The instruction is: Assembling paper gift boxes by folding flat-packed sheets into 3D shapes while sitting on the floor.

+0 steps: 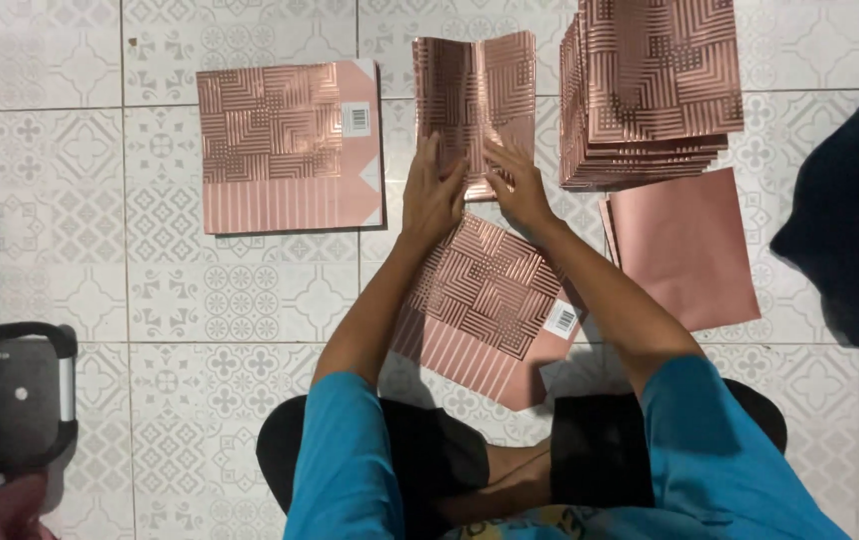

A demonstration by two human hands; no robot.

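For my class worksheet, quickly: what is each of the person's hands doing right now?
Left hand: fingers flat, pressing on the folded rose-gold patterned sheet.
Right hand: also pressing on that sheet; whether it grips cannot be told.

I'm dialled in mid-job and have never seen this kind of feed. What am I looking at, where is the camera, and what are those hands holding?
There is no machine: a person sits on a patterned tile floor, and one camera on their head looks down. Their left hand and right hand press on a rose-gold patterned paper bag, partly opened, its sides bent up. Another flat bag lies under their forearms, one more to the left. A stack of bags sits to the right, with plain pink sheets beside it. A dark case sits at the left edge.
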